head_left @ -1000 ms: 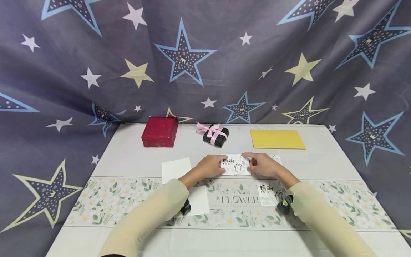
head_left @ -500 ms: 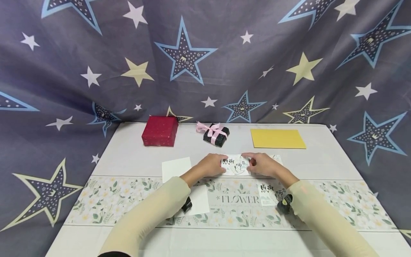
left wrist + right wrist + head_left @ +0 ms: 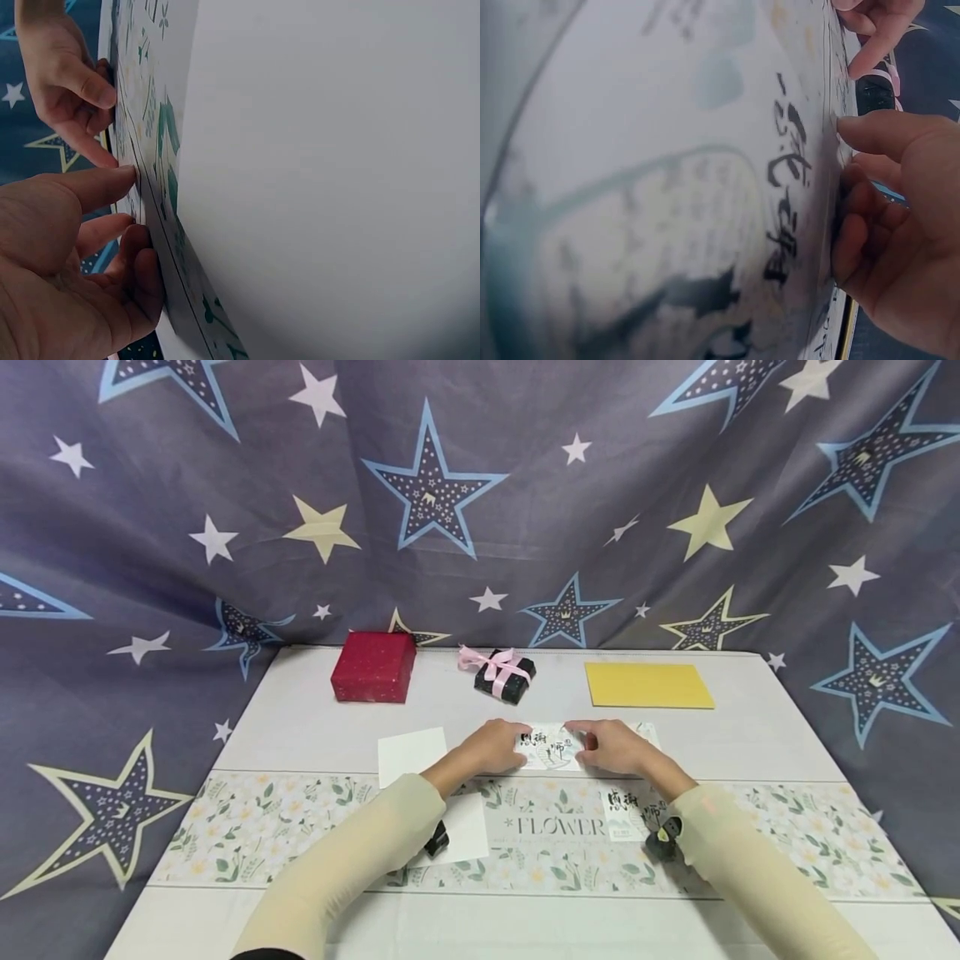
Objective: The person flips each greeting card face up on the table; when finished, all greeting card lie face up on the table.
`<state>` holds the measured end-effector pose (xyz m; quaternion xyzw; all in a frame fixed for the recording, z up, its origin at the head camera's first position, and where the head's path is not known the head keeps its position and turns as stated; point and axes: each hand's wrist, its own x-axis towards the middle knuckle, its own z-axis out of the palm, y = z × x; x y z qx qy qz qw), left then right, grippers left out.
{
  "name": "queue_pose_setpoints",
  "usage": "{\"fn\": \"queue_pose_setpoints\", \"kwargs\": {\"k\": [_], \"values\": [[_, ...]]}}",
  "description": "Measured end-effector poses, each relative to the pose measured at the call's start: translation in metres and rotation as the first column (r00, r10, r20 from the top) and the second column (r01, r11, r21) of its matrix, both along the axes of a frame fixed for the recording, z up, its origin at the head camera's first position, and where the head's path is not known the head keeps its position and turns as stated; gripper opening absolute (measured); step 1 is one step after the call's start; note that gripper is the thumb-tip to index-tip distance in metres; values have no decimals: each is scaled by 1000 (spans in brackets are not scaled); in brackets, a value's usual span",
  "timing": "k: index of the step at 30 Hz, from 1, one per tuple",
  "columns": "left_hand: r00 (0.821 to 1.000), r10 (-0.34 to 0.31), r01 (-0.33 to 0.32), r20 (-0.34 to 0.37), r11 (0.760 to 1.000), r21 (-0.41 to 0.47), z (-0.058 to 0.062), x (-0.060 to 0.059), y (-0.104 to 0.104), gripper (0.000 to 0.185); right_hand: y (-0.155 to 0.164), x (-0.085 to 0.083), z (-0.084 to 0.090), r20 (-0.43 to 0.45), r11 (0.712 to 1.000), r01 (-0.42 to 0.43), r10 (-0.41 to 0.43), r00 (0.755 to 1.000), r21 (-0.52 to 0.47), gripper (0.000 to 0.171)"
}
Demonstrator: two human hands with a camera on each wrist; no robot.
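A white card with black brush lettering (image 3: 551,748) lies in the middle of the table in the head view. My left hand (image 3: 492,747) holds it by its left edge, thumb and index finger at the corners. At the opposite edge, my right hand (image 3: 617,746) grips it the same way, with the other fingers curled. Part of another printed card (image 3: 648,731) shows behind the right hand. Below the right wrist is a similar lettered card (image 3: 624,817), partly covered by the wrist camera. The left wrist view shows my left thumb and fingers (image 3: 109,187) near the tabletop.
Two blank white cards, one upper (image 3: 408,756) and one lower (image 3: 468,831), lie around the left forearm. Along the back stand a red box (image 3: 373,668) and a black box with pink ribbon (image 3: 513,685); a yellow envelope-like sheet (image 3: 648,685) lies to their right. A star-patterned curtain (image 3: 480,510) hangs behind.
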<state>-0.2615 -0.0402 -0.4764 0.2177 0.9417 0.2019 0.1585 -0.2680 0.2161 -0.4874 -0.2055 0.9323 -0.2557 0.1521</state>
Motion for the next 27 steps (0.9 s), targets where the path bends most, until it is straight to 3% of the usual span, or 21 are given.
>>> {"fn": "queue_pose_setpoints", "kwargs": {"k": [6, 14, 21, 27], "values": [[1000, -5, 5, 0, 999, 36, 9, 3, -12, 57, 2, 0, 2, 4, 997, -27, 27, 1000, -66, 61], [1000, 6, -5, -10, 995, 95, 26, 1, -53, 46, -3, -2, 9, -87, 988, -71, 60, 994, -137, 50], [998, 56, -59, 29, 990, 127, 30, 5, -99, 48, -33, -2, 18, -84, 971, -86, 69, 994, -221, 47], [993, 114, -117, 26, 980, 162, 29, 8, -136, 50, -74, -11, 23, -107, 965, -118, 95, 990, -236, 47]]}}
